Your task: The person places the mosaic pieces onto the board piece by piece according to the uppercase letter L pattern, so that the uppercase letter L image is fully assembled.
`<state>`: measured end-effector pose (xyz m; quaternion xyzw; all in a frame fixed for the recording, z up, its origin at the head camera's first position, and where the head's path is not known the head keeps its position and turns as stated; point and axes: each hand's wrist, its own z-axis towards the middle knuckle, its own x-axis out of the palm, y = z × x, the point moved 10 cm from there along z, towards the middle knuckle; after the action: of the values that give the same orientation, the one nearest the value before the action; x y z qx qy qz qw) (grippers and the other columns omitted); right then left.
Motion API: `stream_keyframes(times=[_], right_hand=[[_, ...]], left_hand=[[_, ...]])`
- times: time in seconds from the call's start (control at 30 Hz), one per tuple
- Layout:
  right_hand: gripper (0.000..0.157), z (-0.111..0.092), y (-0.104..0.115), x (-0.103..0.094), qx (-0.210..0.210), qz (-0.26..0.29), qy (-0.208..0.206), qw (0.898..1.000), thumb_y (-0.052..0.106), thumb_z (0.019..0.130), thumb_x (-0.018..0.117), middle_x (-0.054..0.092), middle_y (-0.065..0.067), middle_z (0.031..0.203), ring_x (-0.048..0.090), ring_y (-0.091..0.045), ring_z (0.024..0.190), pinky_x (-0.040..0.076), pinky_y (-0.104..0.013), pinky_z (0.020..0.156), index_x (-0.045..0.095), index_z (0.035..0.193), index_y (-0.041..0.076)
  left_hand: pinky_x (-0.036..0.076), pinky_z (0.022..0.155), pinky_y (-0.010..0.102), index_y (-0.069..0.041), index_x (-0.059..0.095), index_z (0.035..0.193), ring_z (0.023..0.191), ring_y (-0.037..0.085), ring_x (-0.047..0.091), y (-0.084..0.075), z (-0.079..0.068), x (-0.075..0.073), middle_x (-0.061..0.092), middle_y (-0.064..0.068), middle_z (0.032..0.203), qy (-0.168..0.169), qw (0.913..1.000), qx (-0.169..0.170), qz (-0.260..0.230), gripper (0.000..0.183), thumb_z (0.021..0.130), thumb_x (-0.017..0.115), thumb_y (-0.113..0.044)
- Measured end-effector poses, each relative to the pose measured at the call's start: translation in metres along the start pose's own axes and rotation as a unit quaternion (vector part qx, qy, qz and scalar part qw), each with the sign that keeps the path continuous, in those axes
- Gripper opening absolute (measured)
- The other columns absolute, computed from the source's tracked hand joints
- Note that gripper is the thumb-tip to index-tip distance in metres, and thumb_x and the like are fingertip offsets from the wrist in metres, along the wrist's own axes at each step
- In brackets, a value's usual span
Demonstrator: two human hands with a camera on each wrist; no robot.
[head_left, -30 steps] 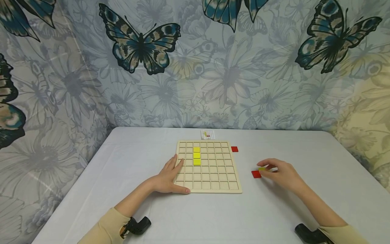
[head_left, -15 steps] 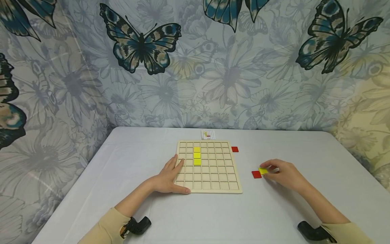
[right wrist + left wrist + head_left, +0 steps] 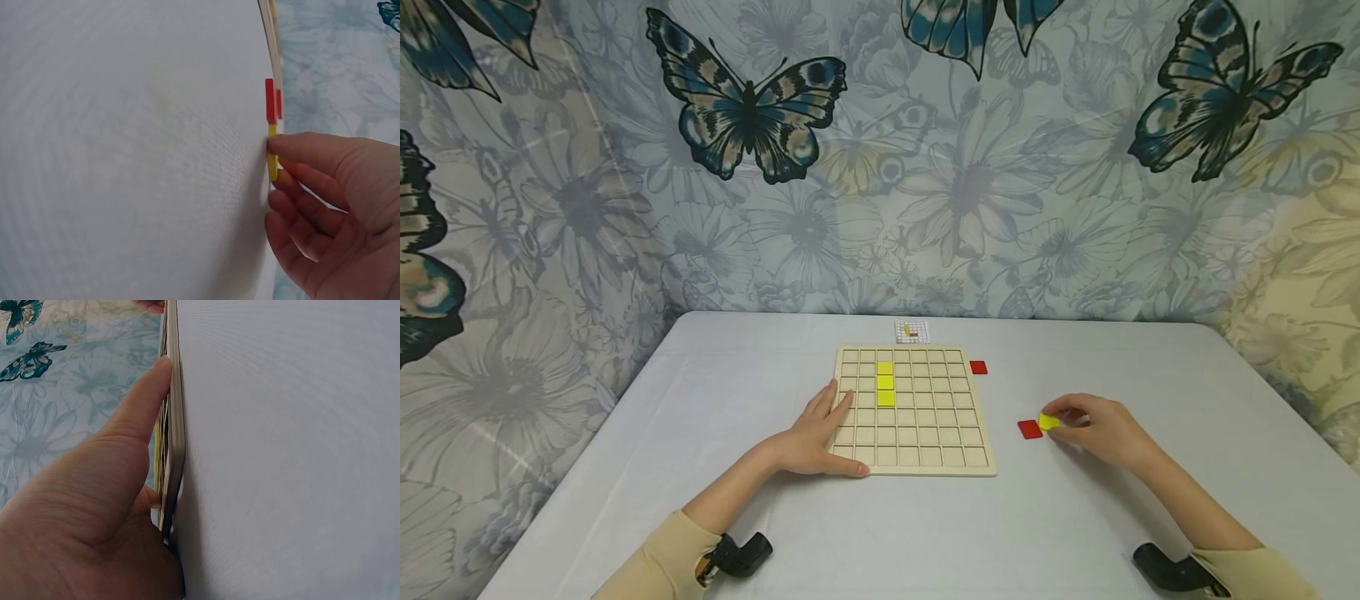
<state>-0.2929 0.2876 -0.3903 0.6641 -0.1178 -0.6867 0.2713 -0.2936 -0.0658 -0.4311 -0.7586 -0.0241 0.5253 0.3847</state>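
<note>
Well, a yellow tile (image 3: 1048, 422) between finger and thumb

Over on the right side of the table (image 3: 970, 533), the person's right hand (image 3: 1097, 423) pinches the tile by its edges, thumb on the near side, forefinger on the far side, the other fingers loosely bent. That tile sits low, right up against a red tile (image 3: 1030, 429), well apart from the board (image 3: 917, 442). The left hand (image 3: 812, 437) is spread wide, gripping nothing: its fingers rest on the board's left edge, and its thumb lies along the near edge at the corner. On the board, three yellow squares (image 3: 885, 382) run in one column. A second red tile (image 3: 978, 367) lies just beside the far right edge; a card (image 3: 912, 332) lies behind.
</note>
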Motion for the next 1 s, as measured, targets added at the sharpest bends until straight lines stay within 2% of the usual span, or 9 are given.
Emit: stream_keyframes(times=[0.33,0.53,0.7,1.0], right_hand=[[0.030,0.000,-0.002,-0.002,0.001,-0.005,-0.012,1.000,0.014,0.080,0.079,0.068,-0.004,0.096,0.059,-0.021,0.085,0.050,-0.024,0.063,0.071,0.107,0.005],[0.033,-0.001,-0.001,-0.003,0.011,0.012,-0.014,1.000,0.017,0.081,0.079,0.067,-0.003,0.095,0.059,-0.022,0.086,0.048,-0.025,0.060,0.070,0.111,0.006],[0.032,-0.001,0.006,-0.002,0.023,0.031,-0.011,0.999,0.019,0.082,0.078,0.066,-0.002,0.094,0.059,-0.021,0.087,0.047,-0.026,0.062,0.070,0.111,0.008],[0.032,0.002,0.021,0.009,0.023,0.049,0.005,0.999,0.022,0.082,0.079,0.066,0.000,0.094,0.060,-0.019,0.088,0.048,-0.027,0.065,0.070,0.111,0.010]], left_hand=[[0.009,0.113,0.061,-0.001,0.009,0.156,0.146,0.040,-0.010,0.001,-0.002,0.000,-0.013,0.026,0.159,-0.001,1.0000,0.002,-0.004,0.115,0.078,0.076,-0.053],[0.009,0.113,0.059,-0.003,0.009,0.156,0.146,0.038,-0.011,0.002,0.000,0.000,-0.013,0.024,0.159,0.000,1.0000,-0.003,-0.003,0.114,0.078,0.076,-0.052],[0.008,0.114,0.058,-0.006,0.008,0.157,0.146,0.036,-0.012,0.004,0.000,0.001,-0.014,0.022,0.159,0.002,1.0000,-0.008,0.002,0.114,0.078,0.076,-0.054],[0.009,0.113,0.059,-0.003,0.008,0.156,0.146,0.037,-0.011,0.003,0.001,0.001,-0.013,0.023,0.159,-0.001,1.0000,-0.004,-0.001,0.114,0.079,0.077,-0.052]])
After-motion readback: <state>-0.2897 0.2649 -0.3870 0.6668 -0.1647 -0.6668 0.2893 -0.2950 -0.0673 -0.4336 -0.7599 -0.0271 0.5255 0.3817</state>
